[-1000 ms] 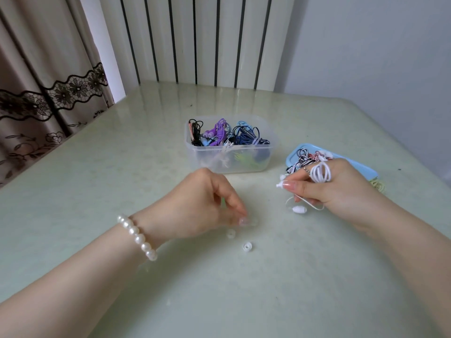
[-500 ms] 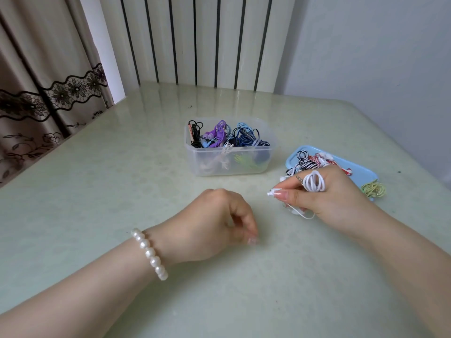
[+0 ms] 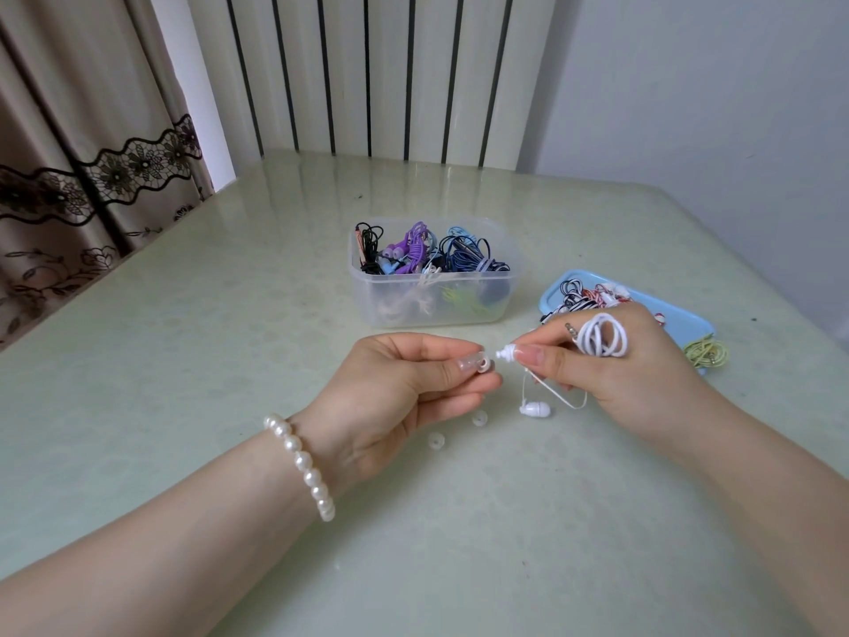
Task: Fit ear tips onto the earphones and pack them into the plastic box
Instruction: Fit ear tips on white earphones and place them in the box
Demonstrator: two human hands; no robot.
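Ear tip and earbud nozzle face to face above the table

Fingers doing the fine work at centre frame; the left hand (image 3: 404, 388), palm turned up with a pearl bracelet (image 3: 301, 466) at its wrist, pinches a small translucent silicone ear tip (image 3: 483, 364) between thumb and fingertips, the other fingers curled in under it; just to the right, the right hand (image 3: 615, 374) pinches a white plastic earbud (image 3: 506, 352) between thumb and forefinger, nozzle pointing left at the ear tip; the two are very near, and I cannot tell whether they touch; coiled white earphone cable (image 3: 602, 335) is looped round the right hand's fingers, metal jack plug (image 3: 571, 329) poking out beside the coil; a strand drops from that hand to the second white earbud (image 3: 535, 409), hanging low just over the pale green glossy table (image 3: 183, 360); two more translucent ear tips lie loose on the table, one near the dangling bud (image 3: 479, 418), one a little nearer and to the left (image 3: 436, 440); further off, the clear rectangular plastic box (image 3: 432, 305) stands open, holding bundled earphones in black, purple, blue and white; to its right, the light blue plastic lid (image 3: 689, 321) lies flat with striped black-and-white and red-and-white earphones on it, partly behind the right hand; a yellow-green coiled cable (image 3: 705, 354) sits at the lid's right end.
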